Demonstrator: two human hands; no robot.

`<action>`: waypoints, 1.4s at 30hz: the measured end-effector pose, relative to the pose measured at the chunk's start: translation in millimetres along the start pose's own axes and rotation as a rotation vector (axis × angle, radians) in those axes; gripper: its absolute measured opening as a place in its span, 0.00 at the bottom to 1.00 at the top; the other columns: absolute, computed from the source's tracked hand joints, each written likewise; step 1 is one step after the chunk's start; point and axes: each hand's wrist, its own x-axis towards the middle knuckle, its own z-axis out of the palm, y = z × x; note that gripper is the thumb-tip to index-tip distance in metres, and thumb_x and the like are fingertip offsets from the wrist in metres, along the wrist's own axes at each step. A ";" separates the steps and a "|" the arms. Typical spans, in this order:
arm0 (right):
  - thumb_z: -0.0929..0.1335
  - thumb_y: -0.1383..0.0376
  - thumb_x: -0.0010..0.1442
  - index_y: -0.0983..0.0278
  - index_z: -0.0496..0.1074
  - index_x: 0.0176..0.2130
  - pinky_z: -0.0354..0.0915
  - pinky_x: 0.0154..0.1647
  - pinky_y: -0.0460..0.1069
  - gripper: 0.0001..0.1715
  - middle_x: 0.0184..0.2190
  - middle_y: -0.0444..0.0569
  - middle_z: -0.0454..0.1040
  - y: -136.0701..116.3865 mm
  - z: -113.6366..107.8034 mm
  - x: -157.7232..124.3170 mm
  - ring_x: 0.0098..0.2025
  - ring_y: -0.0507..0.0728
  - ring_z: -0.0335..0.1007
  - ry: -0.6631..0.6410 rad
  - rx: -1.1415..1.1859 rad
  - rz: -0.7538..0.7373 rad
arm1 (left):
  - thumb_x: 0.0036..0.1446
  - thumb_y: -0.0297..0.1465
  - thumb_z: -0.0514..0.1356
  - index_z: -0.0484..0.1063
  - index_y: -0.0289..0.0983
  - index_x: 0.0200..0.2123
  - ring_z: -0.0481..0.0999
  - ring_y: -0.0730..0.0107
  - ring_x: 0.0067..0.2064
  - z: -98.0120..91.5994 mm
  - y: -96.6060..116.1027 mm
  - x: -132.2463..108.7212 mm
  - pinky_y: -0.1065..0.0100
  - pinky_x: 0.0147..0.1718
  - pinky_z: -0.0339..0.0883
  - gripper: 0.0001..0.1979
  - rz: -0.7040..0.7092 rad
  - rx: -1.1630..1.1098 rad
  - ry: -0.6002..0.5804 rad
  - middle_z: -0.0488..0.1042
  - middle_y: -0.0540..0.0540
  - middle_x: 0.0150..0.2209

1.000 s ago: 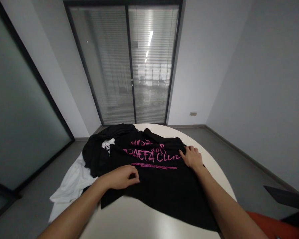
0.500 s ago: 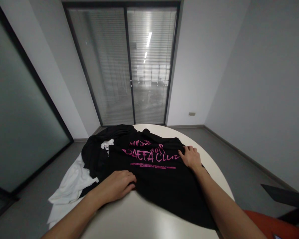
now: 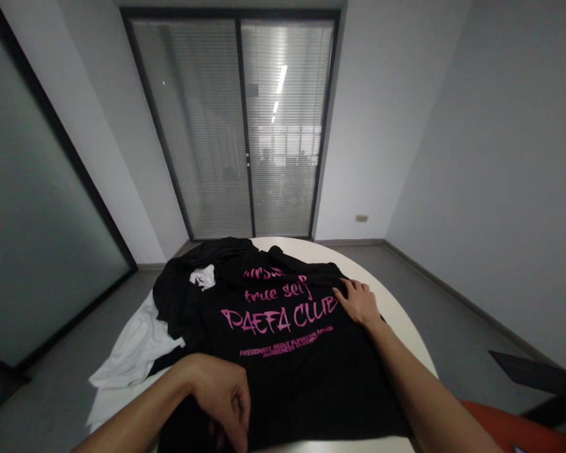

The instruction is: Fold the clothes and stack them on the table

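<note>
Where the black shirt [image 3: 321, 390] (pink-lettered) spreads, the right hand [image 3: 360, 304] rests.

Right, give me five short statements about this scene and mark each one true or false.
1. The right hand rests on the black shirt. True.
2. The shirt's lettering is yellow. False: the lettering is pink.
3. White clothing lies to the left of the black shirt. True.
4. The left hand lies flat across the lettering. False: the left hand is below it, fingers bent, near the shirt's near edge.
5. The table is dark. False: the table is pale.
</note>
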 end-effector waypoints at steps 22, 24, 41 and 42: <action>0.58 0.49 0.70 0.60 0.72 0.55 0.57 0.59 0.54 0.27 0.53 0.53 0.71 19.5 -23.2 7.1 0.58 0.62 0.61 -0.174 0.068 -0.144 | 0.60 0.36 0.61 0.73 0.40 0.35 0.74 0.69 0.34 54.9 73.7 74.2 0.63 0.29 0.60 0.06 0.830 1.232 0.685 0.77 0.52 0.34; 0.57 0.50 0.71 0.62 0.72 0.55 0.57 0.58 0.54 0.27 0.52 0.54 0.71 18.6 -26.4 9.2 0.56 0.62 0.63 -0.195 0.051 -0.144 | 0.63 0.37 0.60 0.74 0.41 0.39 0.75 0.70 0.36 60.3 74.6 78.4 0.64 0.30 0.61 0.06 0.905 1.173 0.613 0.79 0.53 0.38; 0.55 0.58 0.70 0.68 0.70 0.48 0.67 0.40 0.54 0.22 0.45 0.61 0.76 18.4 -36.3 -10.5 0.45 0.64 0.75 -0.068 -0.095 0.208 | 0.62 0.45 0.59 0.54 0.45 0.69 0.47 0.42 0.71 5.1 41.3 66.1 0.36 0.65 0.43 0.35 0.646 0.901 0.631 0.49 0.40 0.72; 0.55 0.58 0.71 0.67 0.70 0.49 0.67 0.40 0.53 0.22 0.45 0.61 0.76 18.8 -36.8 -10.7 0.45 0.63 0.76 -0.065 -0.093 0.191 | 0.61 0.45 0.59 0.53 0.46 0.69 0.48 0.42 0.71 2.7 40.2 66.4 0.36 0.65 0.42 0.36 0.639 0.896 0.632 0.49 0.41 0.72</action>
